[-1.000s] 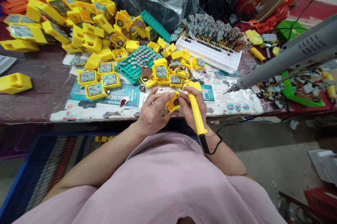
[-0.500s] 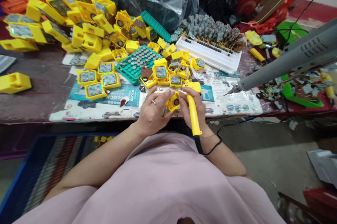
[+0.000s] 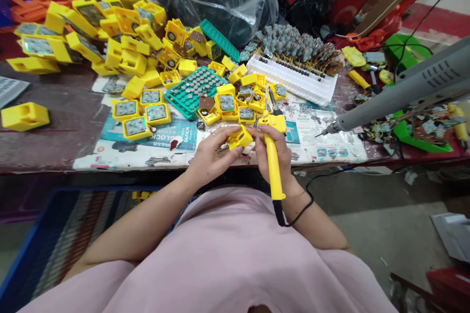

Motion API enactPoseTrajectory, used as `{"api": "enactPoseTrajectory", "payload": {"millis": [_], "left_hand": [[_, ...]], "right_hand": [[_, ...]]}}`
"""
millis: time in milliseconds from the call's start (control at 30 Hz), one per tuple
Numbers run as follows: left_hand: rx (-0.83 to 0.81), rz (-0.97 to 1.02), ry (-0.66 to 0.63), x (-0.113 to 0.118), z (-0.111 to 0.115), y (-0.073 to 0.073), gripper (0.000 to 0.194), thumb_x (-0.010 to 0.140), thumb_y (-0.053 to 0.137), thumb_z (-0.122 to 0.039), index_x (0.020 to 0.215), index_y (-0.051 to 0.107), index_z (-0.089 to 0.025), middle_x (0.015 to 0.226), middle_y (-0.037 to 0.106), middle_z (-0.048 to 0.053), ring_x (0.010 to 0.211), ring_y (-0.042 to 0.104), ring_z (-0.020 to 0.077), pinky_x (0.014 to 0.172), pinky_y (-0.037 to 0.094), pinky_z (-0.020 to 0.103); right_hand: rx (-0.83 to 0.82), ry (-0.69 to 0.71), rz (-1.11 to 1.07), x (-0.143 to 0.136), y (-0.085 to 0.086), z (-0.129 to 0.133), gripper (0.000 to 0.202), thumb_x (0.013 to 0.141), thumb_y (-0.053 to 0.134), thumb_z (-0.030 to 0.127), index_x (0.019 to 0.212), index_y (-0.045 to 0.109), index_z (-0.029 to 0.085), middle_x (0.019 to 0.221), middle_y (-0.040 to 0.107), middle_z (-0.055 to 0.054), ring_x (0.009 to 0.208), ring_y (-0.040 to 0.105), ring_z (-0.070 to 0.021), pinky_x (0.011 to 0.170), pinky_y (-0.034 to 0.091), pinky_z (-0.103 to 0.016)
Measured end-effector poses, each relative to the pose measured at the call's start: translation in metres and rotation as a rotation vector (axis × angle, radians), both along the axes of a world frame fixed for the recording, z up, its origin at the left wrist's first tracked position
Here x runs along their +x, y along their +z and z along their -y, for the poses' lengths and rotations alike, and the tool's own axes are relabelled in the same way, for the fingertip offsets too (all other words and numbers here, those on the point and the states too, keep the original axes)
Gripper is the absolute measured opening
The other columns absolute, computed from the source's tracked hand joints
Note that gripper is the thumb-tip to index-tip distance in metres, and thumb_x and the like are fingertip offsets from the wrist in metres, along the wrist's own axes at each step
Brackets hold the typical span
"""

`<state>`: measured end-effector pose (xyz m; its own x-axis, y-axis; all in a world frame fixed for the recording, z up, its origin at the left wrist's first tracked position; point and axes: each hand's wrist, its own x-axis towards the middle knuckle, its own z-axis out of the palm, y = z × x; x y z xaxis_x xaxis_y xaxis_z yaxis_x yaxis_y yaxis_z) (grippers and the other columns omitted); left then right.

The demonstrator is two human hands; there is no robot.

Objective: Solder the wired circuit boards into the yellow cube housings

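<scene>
Small yellow housing (image 3: pixel 240 139), right in my left hand (image 3: pixel 211 154)
It's pinched between my left thumb and fingers, over the table's near edge; my right hand (image 3: pixel 282 156) is closed around the yellow-handled tool (image 3: pixel 272 168) just to the right, and beyond both lie more housings (image 3: pixel 226 102) and the green tray (image 3: pixel 181 102), all here on my feed

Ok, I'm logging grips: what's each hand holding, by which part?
Left hand: a small yellow case, by its sides. Right hand: a yellow tool, by the handle's end opposite the cord.
</scene>
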<state>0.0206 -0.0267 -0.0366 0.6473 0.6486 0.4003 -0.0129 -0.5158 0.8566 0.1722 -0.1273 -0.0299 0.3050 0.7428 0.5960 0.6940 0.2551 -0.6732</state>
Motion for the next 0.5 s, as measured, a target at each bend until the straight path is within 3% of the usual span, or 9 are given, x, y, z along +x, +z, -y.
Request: {"api": "enactPoseTrajectory", "payload": {"millis": [133,333,400,500], "left_hand": [[-0.405,0.108,-0.13,-0.002,-0.004,-0.005,0.044,0.092,0.063,-0.05,0.121,0.066,-0.018,0.116,0.074,0.011,0.094,0.075,0.0223,0.081,0.064,0.033],[-0.628,0.117,-0.283,-0.004,-0.011,-0.004,0.028,0.094,0.062,-0.039,0.116,0.069,-0.024,0.103,0.078,0.005,0.075,0.074,0.0171,0.063,0.065,0.028],[-0.736,0.131,-0.25,-0.002,-0.011,0.001,0.026,0.088,0.071,-0.042,0.107,0.073,-0.025,0.098,0.079,0.002,0.069,0.072,0.0146,0.06,0.064,0.024],[-0.887,0.112,-0.04,0.0,-0.009,0.013,0.04,0.069,0.086,-0.048,0.098,0.075,-0.023,0.097,0.078,0.001,0.072,0.073,0.016,0.059,0.064,0.021]], "right_hand": [[0.025,-0.026,0.092,0.004,0.005,-0.005,0.032,0.097,0.059,0.024,0.127,0.048,0.028,0.115,0.074,-0.003,0.105,0.073,-0.0181,0.097,0.062,-0.037],[0.047,0.003,0.26,0.007,0.001,-0.01,0.034,0.097,0.055,0.028,0.13,0.049,0.025,0.116,0.074,-0.003,0.107,0.072,-0.0157,0.092,0.061,-0.028],[0.03,-0.043,0.331,0.01,0.0,-0.005,0.027,0.098,0.051,0.031,0.124,0.055,0.024,0.112,0.075,-0.002,0.101,0.073,-0.0142,0.09,0.061,-0.025],[0.084,-0.072,0.403,0.021,-0.004,0.011,0.028,0.097,0.058,0.045,0.111,0.065,0.021,0.101,0.076,-0.002,0.095,0.073,-0.0134,0.089,0.059,-0.023]]}}
